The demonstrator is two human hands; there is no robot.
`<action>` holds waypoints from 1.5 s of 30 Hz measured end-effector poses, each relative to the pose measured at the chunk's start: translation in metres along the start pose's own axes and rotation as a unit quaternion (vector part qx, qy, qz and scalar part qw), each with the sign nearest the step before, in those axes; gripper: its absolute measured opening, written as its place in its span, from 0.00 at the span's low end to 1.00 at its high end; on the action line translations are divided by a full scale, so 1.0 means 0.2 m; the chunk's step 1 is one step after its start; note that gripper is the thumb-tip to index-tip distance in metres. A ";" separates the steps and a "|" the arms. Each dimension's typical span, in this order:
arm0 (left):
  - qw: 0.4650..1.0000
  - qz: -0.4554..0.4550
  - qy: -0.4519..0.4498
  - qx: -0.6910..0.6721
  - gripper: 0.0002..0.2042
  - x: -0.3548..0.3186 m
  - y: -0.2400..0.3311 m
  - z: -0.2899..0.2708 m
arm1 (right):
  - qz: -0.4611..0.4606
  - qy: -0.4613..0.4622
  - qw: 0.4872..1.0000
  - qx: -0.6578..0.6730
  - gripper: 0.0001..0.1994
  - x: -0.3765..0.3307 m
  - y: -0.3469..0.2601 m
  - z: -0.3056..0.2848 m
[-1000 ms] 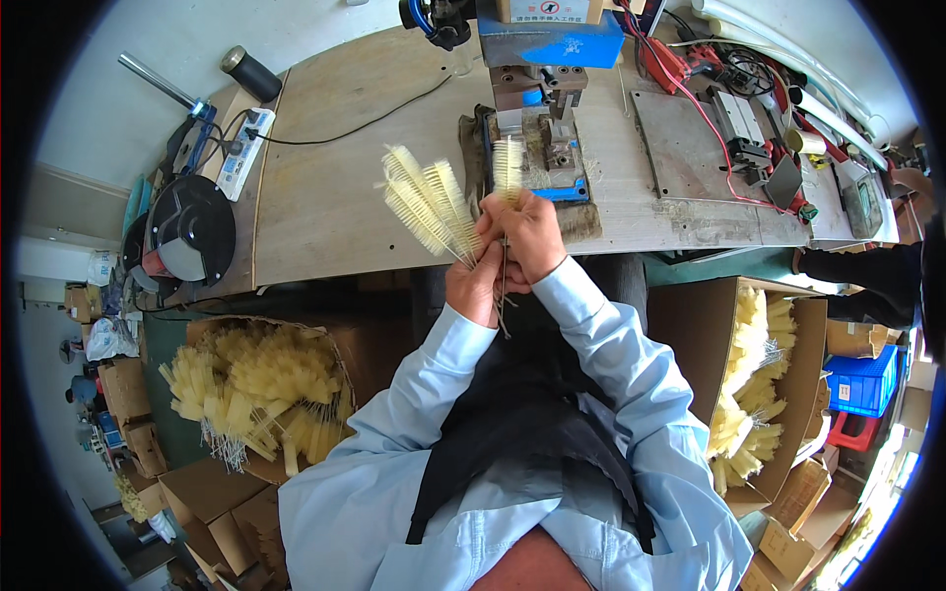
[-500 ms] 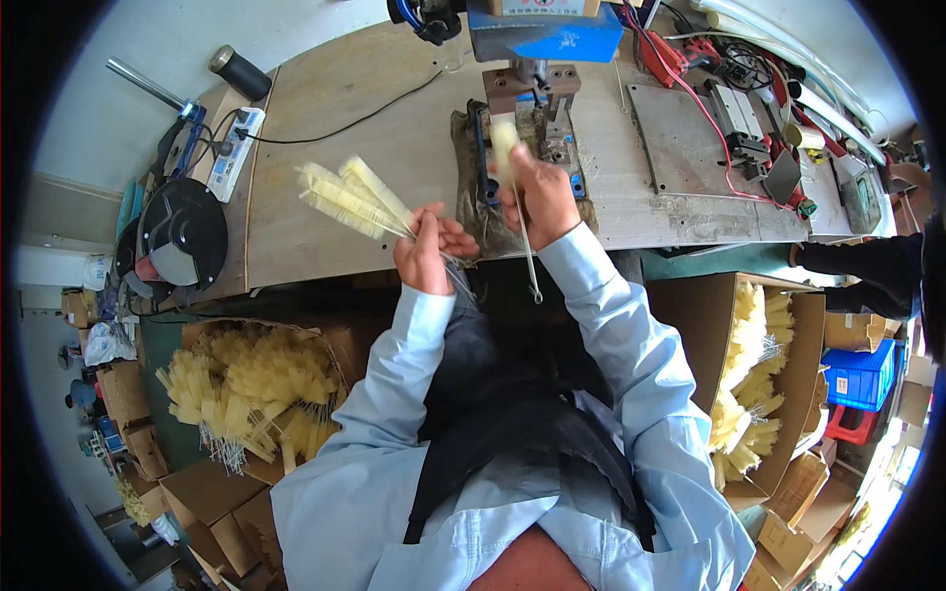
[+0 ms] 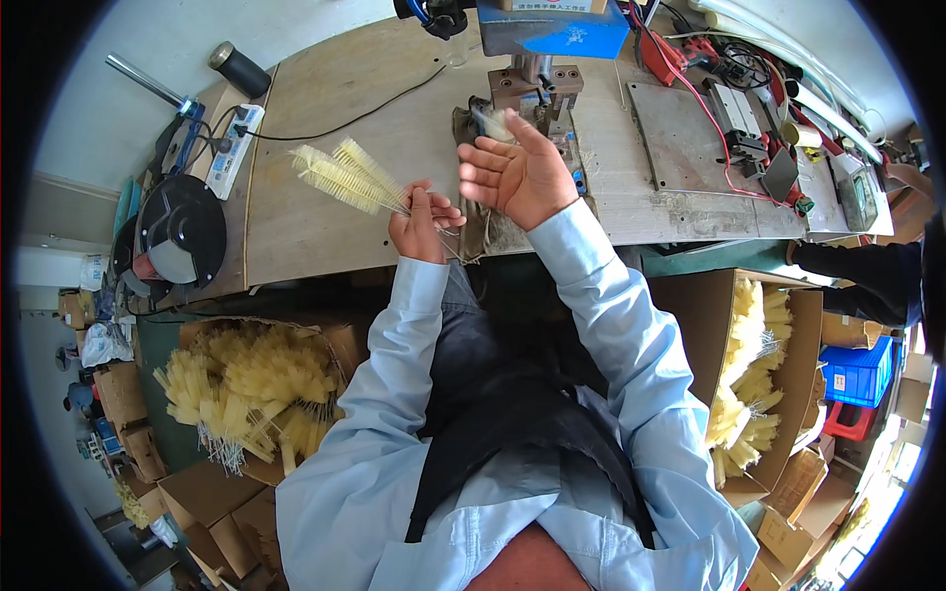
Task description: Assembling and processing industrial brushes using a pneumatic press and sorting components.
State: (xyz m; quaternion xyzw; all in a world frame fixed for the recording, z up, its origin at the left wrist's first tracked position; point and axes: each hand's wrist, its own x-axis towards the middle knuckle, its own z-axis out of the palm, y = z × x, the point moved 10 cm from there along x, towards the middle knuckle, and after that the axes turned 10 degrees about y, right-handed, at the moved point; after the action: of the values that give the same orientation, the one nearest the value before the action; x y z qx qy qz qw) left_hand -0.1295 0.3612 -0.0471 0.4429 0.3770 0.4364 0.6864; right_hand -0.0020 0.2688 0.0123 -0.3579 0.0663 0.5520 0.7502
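Note:
In my left hand (image 3: 424, 225) are bottle brushes (image 3: 350, 177) with pale yellow bristles, their heads fanned out to the left over the bench. The fingers close around their thin wire stems. My right hand (image 3: 522, 172) is raised palm up in front of the press (image 3: 537, 89), fingers stretched and apart. Just beyond its fingertips a blurred pale brush head (image 3: 490, 123) shows at the press tooling. Whether the right hand touches it I cannot tell, and its stem is hidden.
Cardboard boxes full of yellow brushes (image 3: 256, 379) (image 3: 744, 384) stand below the bench on both sides. On the bench are a power strip (image 3: 235, 153), a black cylinder (image 3: 239, 71), a metal plate (image 3: 680, 138) and red tools. Another person's leg (image 3: 857, 266) shows at far right.
My right hand has opened and turned palm up, no longer gripping the upright brush whose stem hung down. The press ram looks lower. My left hand has shifted slightly left, still holding its brushes.

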 end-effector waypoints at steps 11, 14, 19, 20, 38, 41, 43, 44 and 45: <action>1.000 -0.001 0.001 0.014 0.14 0.01 -0.01 0.01 | -0.018 0.025 0.996 0.080 0.12 0.05 -0.01 0.05; 1.000 -0.005 0.005 0.019 0.14 0.01 -0.01 0.00 | -0.029 0.030 0.996 0.076 0.10 0.04 -0.03 0.04; 1.000 -0.005 0.007 0.023 0.14 0.01 -0.02 0.01 | 0.011 0.026 0.997 0.065 0.06 -0.02 0.03 0.05; 1.000 0.001 0.009 0.022 0.14 0.01 -0.01 0.01 | 0.012 0.011 0.997 0.076 0.06 -0.04 0.04 0.07; 0.998 0.020 0.009 0.055 0.14 -0.02 0.03 0.02 | -0.136 0.053 0.989 -0.006 0.11 -0.19 -0.09 -0.48; 0.998 0.019 0.008 0.061 0.14 -0.02 0.02 0.02 | -0.123 0.052 0.991 -0.015 0.12 -0.17 -0.10 -0.48; 0.998 0.017 0.011 0.063 0.14 -0.02 0.02 0.02 | -0.116 0.054 0.992 -0.018 0.11 -0.16 -0.10 -0.50; 0.998 0.020 0.009 0.065 0.14 -0.02 0.02 0.02 | -0.115 0.050 0.992 -0.013 0.11 -0.16 -0.10 -0.50; 0.997 0.024 0.013 0.072 0.15 -0.02 0.03 0.02 | -0.114 0.031 0.993 -0.009 0.11 -0.16 -0.11 -0.48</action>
State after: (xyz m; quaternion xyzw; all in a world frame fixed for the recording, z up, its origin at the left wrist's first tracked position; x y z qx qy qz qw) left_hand -0.1293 0.3571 -0.0407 0.4943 0.4060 0.4302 0.6370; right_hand 0.0335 0.1828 -0.0328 -0.3867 0.0429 0.4521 0.8026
